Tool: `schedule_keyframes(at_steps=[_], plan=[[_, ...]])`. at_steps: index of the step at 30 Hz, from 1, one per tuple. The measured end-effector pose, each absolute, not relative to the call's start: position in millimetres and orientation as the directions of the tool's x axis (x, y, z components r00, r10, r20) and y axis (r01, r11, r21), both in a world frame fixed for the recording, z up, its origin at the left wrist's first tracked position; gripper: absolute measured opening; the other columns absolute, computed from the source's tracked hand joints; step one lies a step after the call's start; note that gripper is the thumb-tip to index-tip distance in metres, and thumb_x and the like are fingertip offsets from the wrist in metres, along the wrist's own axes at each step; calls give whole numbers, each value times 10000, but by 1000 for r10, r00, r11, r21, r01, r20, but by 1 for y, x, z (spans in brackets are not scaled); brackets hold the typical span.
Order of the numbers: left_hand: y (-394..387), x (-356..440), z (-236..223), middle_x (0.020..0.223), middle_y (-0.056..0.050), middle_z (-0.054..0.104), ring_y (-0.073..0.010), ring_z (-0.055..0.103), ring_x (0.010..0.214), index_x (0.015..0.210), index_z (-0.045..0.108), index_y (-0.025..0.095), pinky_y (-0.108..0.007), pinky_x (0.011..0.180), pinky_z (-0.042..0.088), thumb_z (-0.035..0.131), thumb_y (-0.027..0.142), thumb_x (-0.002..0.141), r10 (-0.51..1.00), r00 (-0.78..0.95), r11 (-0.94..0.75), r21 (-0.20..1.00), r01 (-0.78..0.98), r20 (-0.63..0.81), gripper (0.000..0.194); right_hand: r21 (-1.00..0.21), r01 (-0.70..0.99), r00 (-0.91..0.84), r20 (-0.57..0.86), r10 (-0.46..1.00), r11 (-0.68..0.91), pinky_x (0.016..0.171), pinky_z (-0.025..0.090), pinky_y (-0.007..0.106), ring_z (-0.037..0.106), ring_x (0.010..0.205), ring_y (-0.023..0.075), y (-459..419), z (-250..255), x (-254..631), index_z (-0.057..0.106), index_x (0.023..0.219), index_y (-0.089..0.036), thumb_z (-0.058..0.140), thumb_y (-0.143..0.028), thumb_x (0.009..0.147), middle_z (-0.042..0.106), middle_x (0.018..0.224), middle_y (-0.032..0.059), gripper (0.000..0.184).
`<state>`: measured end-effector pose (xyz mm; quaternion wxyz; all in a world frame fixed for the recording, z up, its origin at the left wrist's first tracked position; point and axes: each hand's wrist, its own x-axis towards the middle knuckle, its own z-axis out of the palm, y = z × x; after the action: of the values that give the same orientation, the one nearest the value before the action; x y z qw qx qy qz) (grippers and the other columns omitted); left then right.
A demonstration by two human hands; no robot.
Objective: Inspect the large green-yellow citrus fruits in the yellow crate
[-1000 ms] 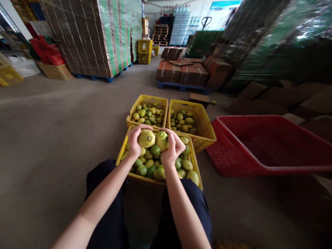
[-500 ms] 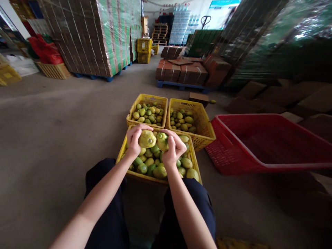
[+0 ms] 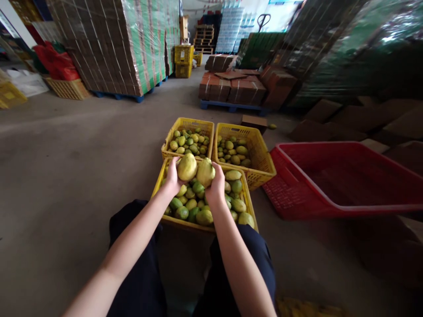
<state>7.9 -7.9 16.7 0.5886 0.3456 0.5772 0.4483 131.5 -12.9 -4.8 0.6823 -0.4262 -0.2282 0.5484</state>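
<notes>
My left hand (image 3: 173, 176) is closed round the outer side of a plump yellow-green fruit (image 3: 187, 167) that looks like a small papaya. A second such fruit (image 3: 205, 172), ribbed near its tip, is in my right hand (image 3: 216, 184), gripped from the right. Both fruits are side by side, nearly touching, above a yellow plastic crate (image 3: 188, 225) at my knees. Many green and yellow fruits (image 3: 204, 217) of the same sort fill that crate. My forearms and hands hide part of them.
Behind stand two more yellow crates, left (image 3: 163, 149) and right (image 3: 264, 163), both with fruit. A large red basket (image 3: 291, 193) is at the right. Farther off are flat cardboard stacks (image 3: 231, 90) on a blue pallet and wrapped tall stacks (image 3: 132, 53).
Both hands have turned, so the fruits now point more upward and more of their sides shows. My fingers moved from over the top to the outer sides and below.
</notes>
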Motion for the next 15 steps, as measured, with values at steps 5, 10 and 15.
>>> schedule_keyframes(at_steps=[5, 10, 15], plan=[[-11, 14, 19, 930, -74, 788, -240, 758, 844, 1174, 684, 200, -297, 609, 609, 502, 505, 967, 928, -61, 329, 883, -334, -369, 410, -735, -656, 207, -397, 894, -174, 617, 638, 332, 704, 683, 208, -15, 13, 136, 677, 787, -237, 653, -351, 828, 661, 620, -30, 124], [-13, 15, 23, 724, -42, 730, -178, 688, 599, 1051, 711, 192, -248, 503, 547, 561, 460, 958, 872, 42, 390, 642, -659, -487, 321, -692, -695, 179, -426, 887, -192, 604, 619, 311, 716, 698, 218, -22, 24, 135, 689, 783, -212, 677, -326, 759, 676, 620, -15, 117], [-21, 21, 33, 784, -51, 760, -173, 730, 685, 1088, 705, 161, -262, 652, 608, 534, 402, 990, 888, 200, 358, 349, -866, -415, 311, -726, -685, 228, -286, 931, -56, 655, 584, 299, 691, 732, 200, -18, 17, 141, 679, 847, -208, 695, -385, 708, 702, 736, -6, 226]])
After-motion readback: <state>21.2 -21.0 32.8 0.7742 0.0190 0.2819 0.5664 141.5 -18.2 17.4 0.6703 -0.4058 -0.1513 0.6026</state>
